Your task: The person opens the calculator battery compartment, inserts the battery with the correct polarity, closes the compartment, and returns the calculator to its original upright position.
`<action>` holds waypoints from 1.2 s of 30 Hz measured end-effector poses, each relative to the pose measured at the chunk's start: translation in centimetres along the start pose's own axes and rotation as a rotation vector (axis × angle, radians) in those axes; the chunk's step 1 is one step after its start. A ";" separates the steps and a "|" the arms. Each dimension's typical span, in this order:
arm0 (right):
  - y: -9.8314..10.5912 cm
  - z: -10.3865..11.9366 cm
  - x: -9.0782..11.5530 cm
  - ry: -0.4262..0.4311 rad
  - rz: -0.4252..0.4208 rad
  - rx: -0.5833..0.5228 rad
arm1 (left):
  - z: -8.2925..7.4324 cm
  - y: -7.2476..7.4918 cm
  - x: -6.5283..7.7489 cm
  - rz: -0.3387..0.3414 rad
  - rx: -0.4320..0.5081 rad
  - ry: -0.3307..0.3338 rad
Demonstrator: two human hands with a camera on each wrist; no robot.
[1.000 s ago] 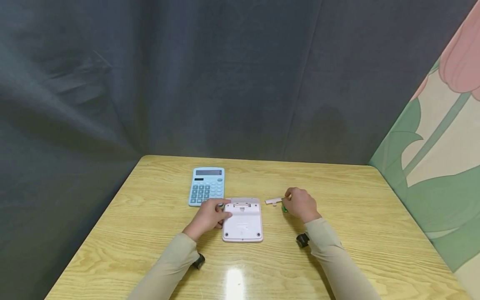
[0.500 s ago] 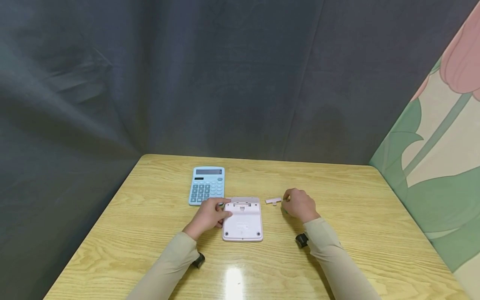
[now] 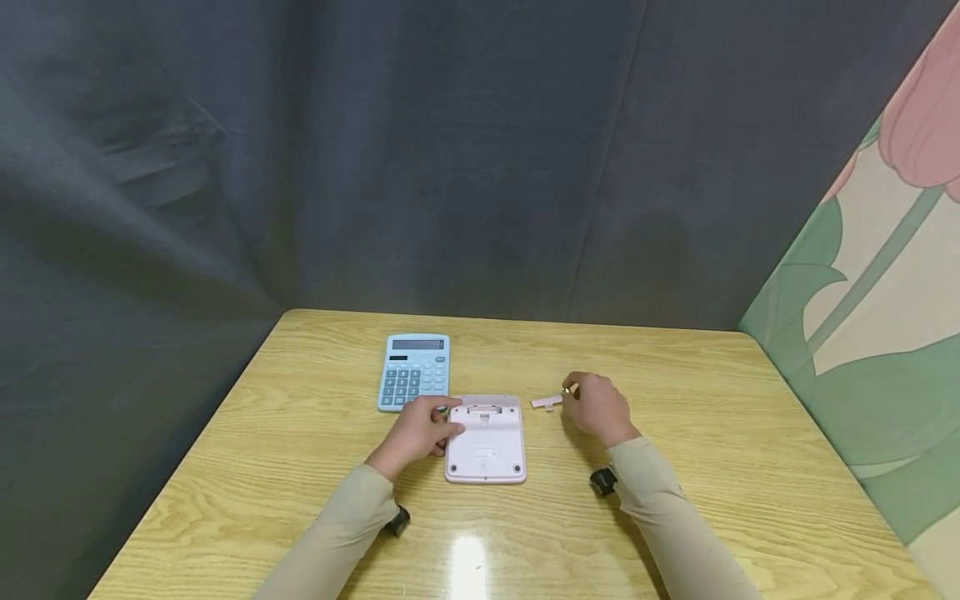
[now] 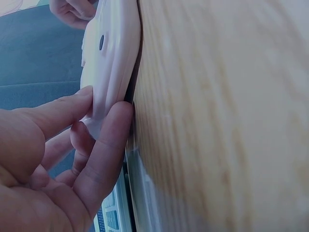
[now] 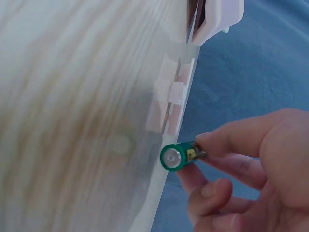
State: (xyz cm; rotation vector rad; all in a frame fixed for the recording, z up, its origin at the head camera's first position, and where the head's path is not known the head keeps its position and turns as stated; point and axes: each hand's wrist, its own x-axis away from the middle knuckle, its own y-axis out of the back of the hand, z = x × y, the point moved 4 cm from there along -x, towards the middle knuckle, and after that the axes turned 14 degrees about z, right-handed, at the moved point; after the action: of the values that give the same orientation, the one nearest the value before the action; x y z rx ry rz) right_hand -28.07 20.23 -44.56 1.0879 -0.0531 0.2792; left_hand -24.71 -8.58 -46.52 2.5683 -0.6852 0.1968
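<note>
A pale pink calculator (image 3: 483, 454) lies face down on the table, its battery slot (image 3: 484, 410) uncovered near the far edge. My left hand (image 3: 412, 433) grips its left edge, thumb on the upturned back; in the left wrist view the fingers (image 4: 108, 150) pinch the casing rim. To the right, my right hand (image 3: 602, 410) pinches a small green battery (image 5: 177, 156) between thumb and fingertips, its flat silver end turned toward the right wrist camera. Just left of that hand lies the pink battery cover (image 3: 545, 402), also seen as a tabbed strip (image 5: 177, 94) in the right wrist view.
A light blue calculator (image 3: 405, 375) lies face up behind my left hand, close to the pink one. The wooden table (image 3: 300, 467) ends at a dark curtain (image 3: 480, 167) behind, with a flower-patterned wall panel (image 3: 862, 317) on the right.
The battery has turned in my right fingers: its green side showed below them earlier, and now a shiny end shows at their top. My left hand and the pink calculator have stayed put.
</note>
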 end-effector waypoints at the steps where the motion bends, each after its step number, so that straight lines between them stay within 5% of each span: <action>1: 0.1 0.2 0.0 0.012 -0.012 -0.005 | 0.0 0.0 0.0 0.000 0.002 0.004; 11: 0.4 1.8 0.2 0.108 -0.099 -0.024 | 0.0 0.1 0.0 -0.002 0.004 0.004; 36: 0.0 3.4 0.1 0.187 -0.115 -0.067 | 0.0 0.2 0.2 0.005 0.002 0.007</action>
State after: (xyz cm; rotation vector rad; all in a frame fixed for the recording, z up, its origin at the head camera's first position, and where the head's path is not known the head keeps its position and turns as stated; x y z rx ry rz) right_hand -27.66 17.27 -42.94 0.9909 0.1656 0.2725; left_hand -24.67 -8.80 -46.44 2.5673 -0.6896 0.2083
